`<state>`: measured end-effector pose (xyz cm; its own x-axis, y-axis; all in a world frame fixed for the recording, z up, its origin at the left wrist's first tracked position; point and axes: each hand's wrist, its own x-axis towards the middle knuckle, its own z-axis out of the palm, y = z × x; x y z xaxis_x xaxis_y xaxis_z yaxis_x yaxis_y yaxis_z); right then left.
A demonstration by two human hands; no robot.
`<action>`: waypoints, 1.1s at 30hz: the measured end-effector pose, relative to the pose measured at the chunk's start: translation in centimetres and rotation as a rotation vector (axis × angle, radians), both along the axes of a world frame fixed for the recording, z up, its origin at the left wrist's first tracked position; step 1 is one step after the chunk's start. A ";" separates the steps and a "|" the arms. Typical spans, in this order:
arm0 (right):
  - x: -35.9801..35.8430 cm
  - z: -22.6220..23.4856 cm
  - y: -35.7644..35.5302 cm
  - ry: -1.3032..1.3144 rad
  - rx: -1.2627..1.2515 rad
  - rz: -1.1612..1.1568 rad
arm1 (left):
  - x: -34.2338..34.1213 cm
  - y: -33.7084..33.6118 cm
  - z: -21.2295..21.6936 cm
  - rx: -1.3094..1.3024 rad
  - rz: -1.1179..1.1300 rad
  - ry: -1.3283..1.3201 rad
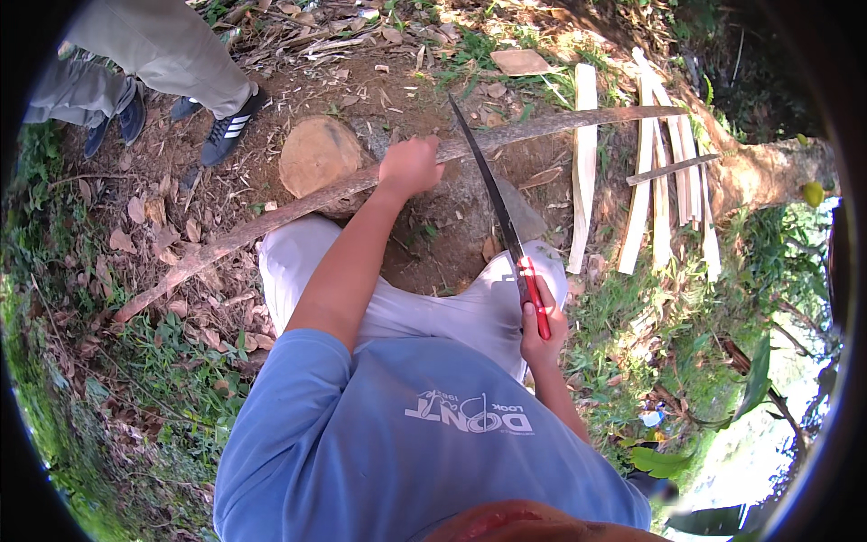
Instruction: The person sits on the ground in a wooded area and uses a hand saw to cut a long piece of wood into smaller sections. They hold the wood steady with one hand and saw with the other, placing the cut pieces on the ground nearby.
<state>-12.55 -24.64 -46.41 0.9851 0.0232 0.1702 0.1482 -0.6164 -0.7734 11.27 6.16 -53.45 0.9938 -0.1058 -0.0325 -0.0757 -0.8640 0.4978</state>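
Note:
A long brown wooden pole [244,237] lies slantwise in front of me, its near end low on the left and its far end over pale strips at the right. My left hand [411,169] is closed around the pole near its middle. My right hand [545,330] grips the red handle of a pruning saw [496,194] beside my right thigh. The saw's dark, slim blade points up and away, crossing the pole to the right of my left hand. Whether its teeth touch the wood, I cannot tell. A round cut log [318,155] sits just beyond the pole, left of my hand.
Several peeled wood strips [585,172] lie at the right, with a short stick [673,170] across some of them. Beyond them runs a thick trunk or root [777,172]. A person's legs and dark shoe [233,126] are at the upper left, another's beside them. A flat brown piece [521,61] lies farther off.

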 end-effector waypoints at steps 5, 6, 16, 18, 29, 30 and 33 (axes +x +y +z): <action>1.5 1.5 1.1 -0.022 -0.014 0.027 | 0.2 0.1 -0.5 0.007 0.005 -0.031; 3.1 1.0 1.6 -0.070 -0.041 0.060 | -0.1 0.1 -0.4 0.018 0.007 -0.047; 17.1 -1.3 10.8 -0.246 0.097 0.206 | 0.1 -0.2 0.4 -0.013 0.007 -0.022; 16.3 -0.7 10.8 -0.148 0.129 0.205 | 0.0 0.3 0.4 -0.010 0.013 -0.007; -0.7 2.2 0.3 0.142 -0.077 0.038 | 0.2 0.1 -0.6 0.018 -0.017 -0.029; -1.3 1.9 -0.1 0.043 -0.093 0.065 | 0.2 0.2 -0.7 0.008 -0.012 -0.038; -0.3 2.3 0.9 -0.006 -0.067 0.093 | 0.2 0.2 -0.8 -0.004 -0.002 -0.039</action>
<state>-12.89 -23.72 -44.13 0.9771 0.1260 0.1714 0.2119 -0.6496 -0.7301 11.45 6.40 -54.22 0.9942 -0.1077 0.0062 -0.0964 -0.8618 0.4980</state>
